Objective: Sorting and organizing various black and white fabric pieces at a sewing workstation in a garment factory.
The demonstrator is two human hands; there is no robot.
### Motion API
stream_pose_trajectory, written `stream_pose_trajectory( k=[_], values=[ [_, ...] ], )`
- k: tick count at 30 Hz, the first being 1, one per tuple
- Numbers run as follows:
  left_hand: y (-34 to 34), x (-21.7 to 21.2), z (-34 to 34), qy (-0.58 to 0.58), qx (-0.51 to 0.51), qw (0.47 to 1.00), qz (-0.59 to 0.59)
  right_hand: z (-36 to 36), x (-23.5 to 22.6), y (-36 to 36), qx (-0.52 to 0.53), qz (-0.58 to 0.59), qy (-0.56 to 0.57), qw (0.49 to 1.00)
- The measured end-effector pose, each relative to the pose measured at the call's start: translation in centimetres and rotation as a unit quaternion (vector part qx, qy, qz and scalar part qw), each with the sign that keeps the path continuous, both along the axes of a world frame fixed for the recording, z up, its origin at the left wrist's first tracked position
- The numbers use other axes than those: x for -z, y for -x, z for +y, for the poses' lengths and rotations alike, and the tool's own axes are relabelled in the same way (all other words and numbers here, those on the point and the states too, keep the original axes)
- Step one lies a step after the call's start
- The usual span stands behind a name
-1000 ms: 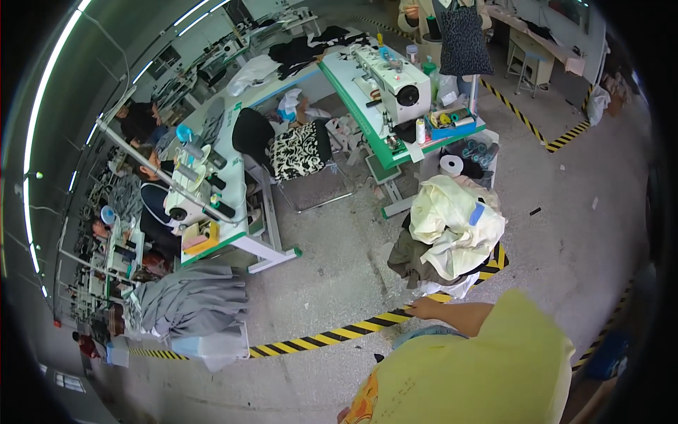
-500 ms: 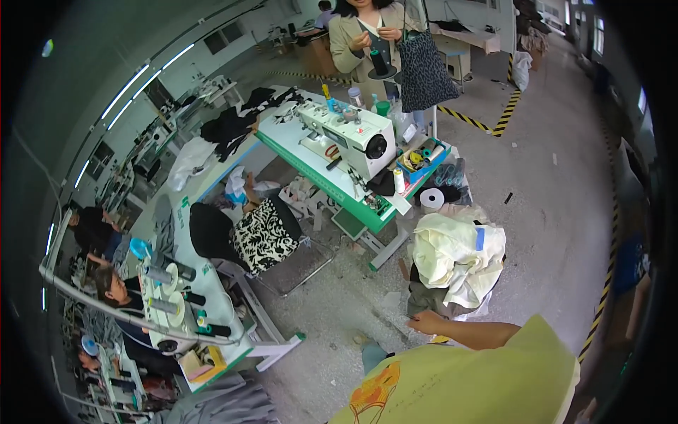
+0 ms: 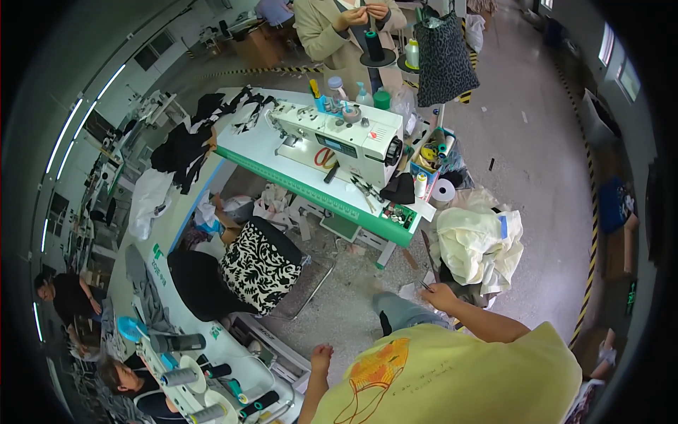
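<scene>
My right hand (image 3: 441,297) is closed around a small dark pointed tool (image 3: 425,285), its exact kind too small to tell. Just beyond that hand lies a heap of cream cloth (image 3: 470,240) with a blue patch on it; a gap shows between them. My left hand (image 3: 322,358) hangs at the lower middle with its fingers curled, and nothing shows in it. Nearest to it is the white sewing table on the left (image 3: 265,374). Ahead stands a white sewing machine (image 3: 346,138) on a green-edged table (image 3: 311,187), with red-handled scissors (image 3: 325,157) beside its arm.
A chair with a black-and-white patterned cushion (image 3: 260,265) stands between the tables. Across the machine, a person in a beige coat (image 3: 321,35) holds both hands together near a thread cone (image 3: 373,46). Another person (image 3: 120,378) sits at lower left. Yellow-black tape (image 3: 590,233) lines the right floor.
My view has come nearer to the table and machine. My left hand has come into sight. My right hand has lifted away from the cloth heap, and the pointed tool now shows in it.
</scene>
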State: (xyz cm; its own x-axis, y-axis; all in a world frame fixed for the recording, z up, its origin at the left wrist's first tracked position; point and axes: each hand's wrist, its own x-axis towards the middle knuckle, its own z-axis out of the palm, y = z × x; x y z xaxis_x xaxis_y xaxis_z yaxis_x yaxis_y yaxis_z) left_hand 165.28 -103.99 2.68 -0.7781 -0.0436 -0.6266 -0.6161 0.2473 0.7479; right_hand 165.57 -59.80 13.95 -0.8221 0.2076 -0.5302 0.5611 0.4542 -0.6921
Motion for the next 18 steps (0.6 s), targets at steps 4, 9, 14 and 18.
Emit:
stream_pose_trajectory(
  k=[4, 9, 14, 18],
  values=[
    [8.0, 1.8, 1.4, 0.016, 0.146, 0.989, 0.015, -2.5, 5.0, 5.2, -0.016, 0.014, -0.026, 0.999],
    [14.9, 9.5, -5.1, 0.092, 0.209, 0.971, 0.076, -6.9, 4.2, 20.6, -0.093, 0.023, 0.008, 0.995],
    [23.6, 7.6, -5.9, 0.099, 0.233, 0.967, 0.037, -8.2, 0.1, 32.2, -0.058, 0.099, 0.053, 0.992],
    [29.5, 7.3, -6.4, 0.100, 0.241, 0.965, 0.012, -6.9, -0.3, 35.1, -0.021, 0.102, 0.064, 0.993]
  ],
)
